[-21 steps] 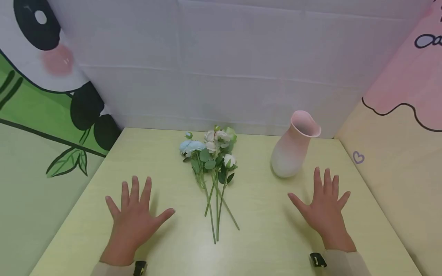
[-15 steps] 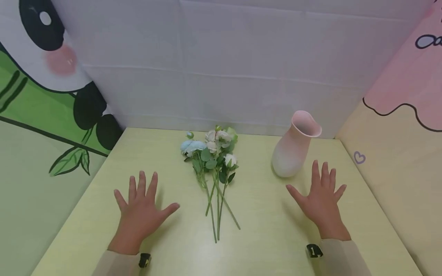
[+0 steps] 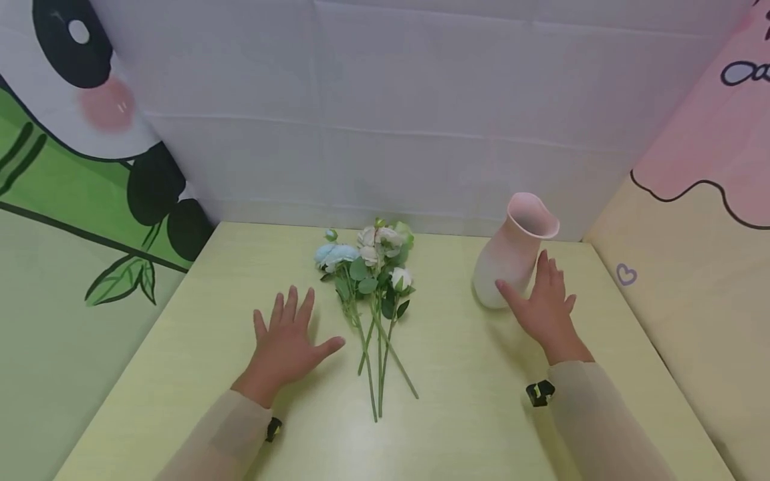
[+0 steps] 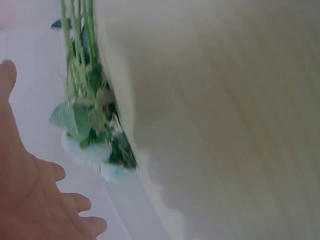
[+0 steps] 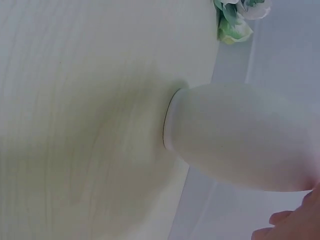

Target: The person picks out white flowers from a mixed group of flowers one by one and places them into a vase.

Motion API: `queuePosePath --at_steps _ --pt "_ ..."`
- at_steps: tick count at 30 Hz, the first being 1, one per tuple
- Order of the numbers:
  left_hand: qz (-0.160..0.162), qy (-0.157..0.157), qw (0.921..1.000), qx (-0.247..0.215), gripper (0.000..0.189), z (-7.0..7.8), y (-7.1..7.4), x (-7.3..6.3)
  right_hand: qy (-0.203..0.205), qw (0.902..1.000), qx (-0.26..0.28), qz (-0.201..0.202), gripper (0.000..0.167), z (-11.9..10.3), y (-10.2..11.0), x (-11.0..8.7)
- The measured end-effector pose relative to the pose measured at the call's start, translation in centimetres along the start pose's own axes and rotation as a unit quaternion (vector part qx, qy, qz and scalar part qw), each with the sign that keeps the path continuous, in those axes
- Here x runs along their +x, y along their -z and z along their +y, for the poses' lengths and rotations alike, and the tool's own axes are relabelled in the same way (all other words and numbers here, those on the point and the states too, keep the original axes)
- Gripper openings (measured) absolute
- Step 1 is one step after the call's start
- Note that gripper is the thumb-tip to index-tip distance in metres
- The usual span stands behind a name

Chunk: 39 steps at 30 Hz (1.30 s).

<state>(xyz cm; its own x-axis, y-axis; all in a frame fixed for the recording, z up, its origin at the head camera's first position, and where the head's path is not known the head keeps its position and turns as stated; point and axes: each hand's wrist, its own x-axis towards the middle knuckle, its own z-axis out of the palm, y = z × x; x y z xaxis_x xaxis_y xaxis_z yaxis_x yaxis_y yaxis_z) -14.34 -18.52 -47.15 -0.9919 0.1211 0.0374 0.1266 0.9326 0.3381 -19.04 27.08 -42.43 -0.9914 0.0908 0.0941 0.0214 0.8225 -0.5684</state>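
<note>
A bunch of artificial flowers (image 3: pixel 379 267) with pale blue, cream and white blooms lies on the table, its green stems (image 3: pixel 380 374) pointing toward me and crossing. My left hand (image 3: pixel 285 347) hovers left of those stems, fingers spread and holding nothing. Upright at the right stands a pink-and-white vase (image 3: pixel 508 260) with a wavy rim. Close to its near right side is my right hand (image 3: pixel 544 317), thumb and fingers spread apart. In the right wrist view the vase (image 5: pixel 240 135) fills the middle, with fingers (image 5: pixel 295 220) at the lower right; whether they touch it I cannot tell.
The pale wooden table (image 3: pixel 457 427) meets a white cloth backdrop (image 3: pixel 421 120) behind. Printed cloths flank it: a green-and-white one (image 3: pixel 66 200) on the left and a pink-and-cream one (image 3: pixel 698 153) on the right. Dark wrist devices (image 3: pixel 540 393) sit at the cuffs.
Both hands have moved forward over the table. The left one shifts right toward the stems, while the right one nears the vase. Flowers and vase stay in place.
</note>
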Motion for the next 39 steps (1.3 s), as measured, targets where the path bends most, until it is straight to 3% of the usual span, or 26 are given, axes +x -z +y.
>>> queuePosePath --at_steps 8,15,25,32,39 --pt "-0.007 -0.061 0.9981 -0.001 0.108 3.3 -0.6 1.1 0.003 0.9949 0.093 0.038 0.098 -0.1 0.1 2.8" --pt "-0.004 -0.073 0.9968 -0.032 0.105 5.8 -0.9 2.2 0.029 0.9755 0.216 0.028 0.093 0.3 -0.1 4.0" --pt "0.014 -0.056 0.9938 -0.094 0.1 8.0 -2.0 2.6 -0.022 0.9688 0.245 0.033 0.102 0.3 -0.3 4.4" --pt "0.025 -0.048 0.9929 -0.106 0.094 8.8 -2.6 2.0 -0.017 0.9643 0.261 0.041 0.099 -0.4 -0.6 4.9" --pt "0.081 -0.046 0.9917 -0.089 0.064 9.7 -3.3 1.7 -0.017 0.9623 0.267 0.05 0.098 -0.5 -1.1 5.2"
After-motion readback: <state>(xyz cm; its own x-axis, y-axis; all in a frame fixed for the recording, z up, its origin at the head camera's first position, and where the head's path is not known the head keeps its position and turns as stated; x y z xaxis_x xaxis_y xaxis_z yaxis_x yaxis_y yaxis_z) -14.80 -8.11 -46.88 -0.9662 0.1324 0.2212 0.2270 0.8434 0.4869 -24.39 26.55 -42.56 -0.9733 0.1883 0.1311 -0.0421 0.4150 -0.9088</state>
